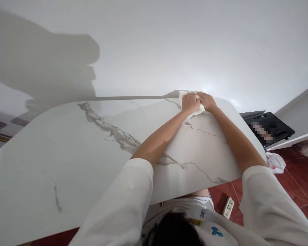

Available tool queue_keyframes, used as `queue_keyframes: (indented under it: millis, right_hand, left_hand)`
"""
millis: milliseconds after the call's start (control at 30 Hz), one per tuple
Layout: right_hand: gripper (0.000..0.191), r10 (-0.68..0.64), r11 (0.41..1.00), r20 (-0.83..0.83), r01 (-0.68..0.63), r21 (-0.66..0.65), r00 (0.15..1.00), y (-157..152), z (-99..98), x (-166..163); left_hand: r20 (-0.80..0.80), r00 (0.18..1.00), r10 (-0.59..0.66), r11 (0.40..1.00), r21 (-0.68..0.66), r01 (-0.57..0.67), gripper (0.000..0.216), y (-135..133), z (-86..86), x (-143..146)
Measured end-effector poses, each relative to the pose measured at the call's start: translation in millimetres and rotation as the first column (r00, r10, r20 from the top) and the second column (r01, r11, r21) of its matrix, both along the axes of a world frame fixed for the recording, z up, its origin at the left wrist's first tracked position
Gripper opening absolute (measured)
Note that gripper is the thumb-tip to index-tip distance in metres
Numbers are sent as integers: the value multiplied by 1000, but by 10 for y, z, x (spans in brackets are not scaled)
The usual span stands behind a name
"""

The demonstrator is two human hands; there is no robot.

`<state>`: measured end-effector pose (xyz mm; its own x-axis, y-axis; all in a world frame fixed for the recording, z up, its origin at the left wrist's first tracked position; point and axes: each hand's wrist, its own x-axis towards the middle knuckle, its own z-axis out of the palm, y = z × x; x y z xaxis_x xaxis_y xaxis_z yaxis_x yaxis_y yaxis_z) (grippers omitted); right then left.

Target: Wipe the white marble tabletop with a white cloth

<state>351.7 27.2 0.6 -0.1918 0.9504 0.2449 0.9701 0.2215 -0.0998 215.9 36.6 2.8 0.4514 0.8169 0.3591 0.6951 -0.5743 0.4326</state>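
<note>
White cloth [201,109], crumpled: likely light, soft, best held bunched at its middle; left hand [191,103] clasped over it on marbled bench [53,136], right hand [207,101] alongside, grip unclear.

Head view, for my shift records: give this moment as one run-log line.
left hand: on white wipe | right hand: alongside, touching wipe | wipe: on marbled table, by far edge

Bright wall [156,44], broad shadow [53,65], wide-angle distortion
</note>
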Motion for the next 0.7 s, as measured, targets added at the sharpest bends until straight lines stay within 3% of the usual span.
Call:
queue_keyframes:
  millis: [167,300,533,700]
  right_hand:
    - [48,-71,997,-8,71,33,997,-305,-24,-207]
    - [52,-37,999,5,37,18,999,-725,-54,-409]
    - [54,-21,1000,21,20,16,1000,-1737,-58,-794]
    - [58,3,1000,20,-3,20,1000,-2527,-66,-988]
  left_hand:
    - [-40,999,-30,999,40,31,31,-339,17,-228]
    - [-75,996,-41,997,61,46,33,-735,18,-476]
    - [-231,968,-93,994,40,105,47,-1635,44,-915]
    - [-212,963,-169,984,-98,151,55,-2275,4,-1158]
